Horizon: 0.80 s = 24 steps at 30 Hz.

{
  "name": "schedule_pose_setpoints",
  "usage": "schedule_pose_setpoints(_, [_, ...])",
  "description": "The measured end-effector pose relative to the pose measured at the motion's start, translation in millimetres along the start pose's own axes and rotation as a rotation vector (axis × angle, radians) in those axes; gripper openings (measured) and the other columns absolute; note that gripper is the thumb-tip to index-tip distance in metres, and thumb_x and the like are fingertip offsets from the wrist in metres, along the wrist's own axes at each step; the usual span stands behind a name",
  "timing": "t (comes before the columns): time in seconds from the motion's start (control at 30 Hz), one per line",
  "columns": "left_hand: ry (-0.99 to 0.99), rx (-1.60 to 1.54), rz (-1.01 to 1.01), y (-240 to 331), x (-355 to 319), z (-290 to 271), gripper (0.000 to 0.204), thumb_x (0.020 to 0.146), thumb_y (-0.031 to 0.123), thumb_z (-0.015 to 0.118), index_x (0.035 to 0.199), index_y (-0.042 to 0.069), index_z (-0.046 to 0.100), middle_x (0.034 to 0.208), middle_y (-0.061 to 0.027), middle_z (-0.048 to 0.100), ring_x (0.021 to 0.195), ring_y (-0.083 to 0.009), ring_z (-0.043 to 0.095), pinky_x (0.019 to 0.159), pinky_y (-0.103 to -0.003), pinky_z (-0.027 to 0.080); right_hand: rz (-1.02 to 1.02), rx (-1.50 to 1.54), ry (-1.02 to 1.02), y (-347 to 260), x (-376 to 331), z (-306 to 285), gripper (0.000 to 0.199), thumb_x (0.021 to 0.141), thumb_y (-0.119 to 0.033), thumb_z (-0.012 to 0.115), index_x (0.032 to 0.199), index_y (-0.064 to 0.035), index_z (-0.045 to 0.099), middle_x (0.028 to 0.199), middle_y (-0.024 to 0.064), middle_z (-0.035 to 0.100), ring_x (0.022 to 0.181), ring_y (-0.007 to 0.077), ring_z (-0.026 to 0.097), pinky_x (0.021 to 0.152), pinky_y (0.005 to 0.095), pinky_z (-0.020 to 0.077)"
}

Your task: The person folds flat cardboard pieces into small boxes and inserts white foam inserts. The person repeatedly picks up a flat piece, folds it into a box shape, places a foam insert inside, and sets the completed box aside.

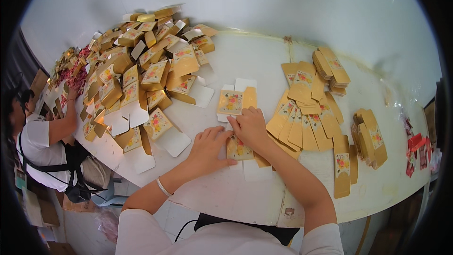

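Note:
A gold folding carton (239, 151) with a floral print lies on the table under both my hands, its white flap (257, 171) spread out at the near right. My left hand (207, 150) grips the carton's left side, thumb at the near edge and fingers at the far edge. With its fingers bent together, my right hand (249, 125) presses on the carton's far end, hiding part of it. Just beyond lies another gold carton (231, 102), its white flaps folded out.
A large heap of part-folded gold cartons (155, 73) covers the left of the white table (226, 184). Flat carton blanks (302, 130) fan out to the right, beside stacked blanks (373, 139). Red packets (416, 144) lie at the right edge. A co-worker (47, 137) reaches in from the left.

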<state>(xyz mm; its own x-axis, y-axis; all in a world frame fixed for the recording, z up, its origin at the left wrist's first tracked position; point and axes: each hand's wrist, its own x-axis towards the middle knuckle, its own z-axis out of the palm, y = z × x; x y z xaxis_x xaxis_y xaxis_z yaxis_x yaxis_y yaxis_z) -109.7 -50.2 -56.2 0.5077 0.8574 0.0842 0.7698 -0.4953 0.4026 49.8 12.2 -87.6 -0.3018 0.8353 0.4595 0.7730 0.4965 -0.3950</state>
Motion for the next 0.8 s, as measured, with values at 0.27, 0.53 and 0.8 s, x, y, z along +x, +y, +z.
schedule_pose_setpoints(0.27, [-0.178, -1.435, -0.106, 9.2, 22.9, -18.3, 0.080, 0.076, 0.040, 0.063, 0.135, 0.012, 0.017, 0.122, -0.0103, 0.039, 0.112, -0.0213, 0.040, 0.094, -0.034, 0.034, 0.097, 0.321, 0.313, -9.6, 16.3, -58.5, 0.033, 0.082, -0.015, 0.051, 0.052, -0.0008, 0.050, 0.051, 0.0087, 0.046, 0.047, 0.0257, 0.041, 0.052, 0.0345, 0.0326])
schedule_pose_setpoints(0.53, [-0.570, -1.515, -0.018, 63.7, 57.9, -53.4, 0.082, 0.067, 0.012, 0.070, 0.131, 0.007, 0.020, 0.114, -0.0087, 0.045, 0.105, -0.0143, 0.047, 0.087, -0.030, 0.042, -0.201, 0.530, 0.317, -48.3, 1.2, -153.1, 0.026, 0.083, -0.007, 0.048, 0.057, -0.0033, 0.044, 0.052, 0.0056, 0.042, 0.047, 0.0163, 0.036, 0.049, 0.0295, 0.0300])
schedule_pose_setpoints(0.8, [0.205, -1.461, 0.367, 84.2, 81.4, -58.4, 0.071, 0.072, 0.001, 0.064, 0.128, 0.003, 0.021, 0.114, -0.0132, 0.047, 0.106, -0.0209, 0.049, 0.084, -0.033, 0.045, 0.256, 1.314, 0.593, -21.0, 8.9, -177.7, 0.032, 0.090, -0.026, 0.041, 0.114, -0.0043, 0.044, 0.108, 0.0072, 0.049, 0.101, 0.0144, 0.045, 0.089, 0.0306, 0.0354])
